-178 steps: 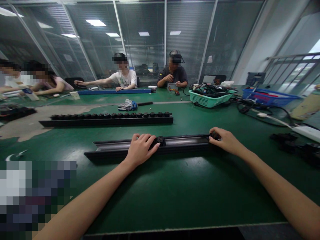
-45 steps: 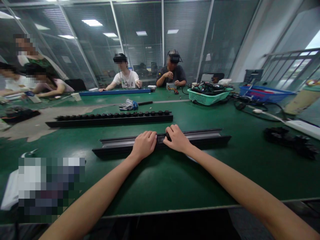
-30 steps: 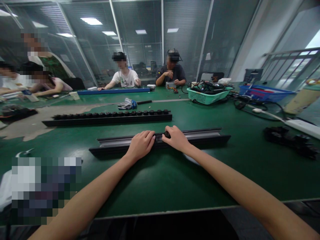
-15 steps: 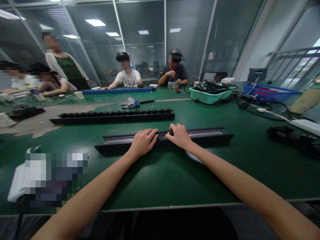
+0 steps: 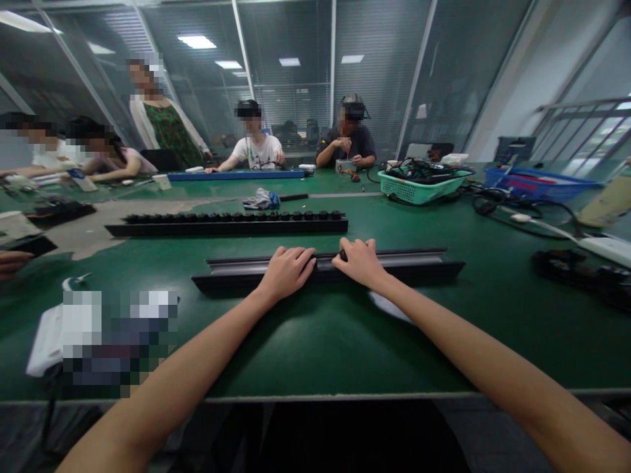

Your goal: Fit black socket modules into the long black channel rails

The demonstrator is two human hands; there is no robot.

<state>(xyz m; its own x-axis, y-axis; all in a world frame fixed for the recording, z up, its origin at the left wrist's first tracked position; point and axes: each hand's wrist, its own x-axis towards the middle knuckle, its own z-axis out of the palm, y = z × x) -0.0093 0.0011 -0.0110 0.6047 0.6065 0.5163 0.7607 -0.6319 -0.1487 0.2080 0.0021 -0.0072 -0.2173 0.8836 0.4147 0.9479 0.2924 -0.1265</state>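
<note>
A long black rail (image 5: 419, 266) with a pale inner groove lies crosswise on the green table before me. My left hand (image 5: 288, 272) grips the rail near its middle, fingers bent over the far edge. My right hand (image 5: 361, 263) is closed just to the right of it, with a small dark rounded part (image 5: 344, 255) between thumb and fingers, low over the groove. The fingers hide most of that part, and its kind cannot be made out. Farther back sits a second black rail (image 5: 227, 228) that carries a row of several small black round parts (image 5: 261, 215).
A grey-blue glove (image 5: 261, 199) lies behind the second rail. Cables fill a green basket (image 5: 419, 190); a blue basket (image 5: 539, 184) stands at right. A white device (image 5: 54, 341) lies at left. Another person's hand (image 5: 14, 263) shows at the left edge. Co-workers sit across the table.
The view has shifted slightly, while both hands keep nearly the same place on the rail. Another person's hand with a dark object has appeared at the left edge. The standing person appears farther right.
</note>
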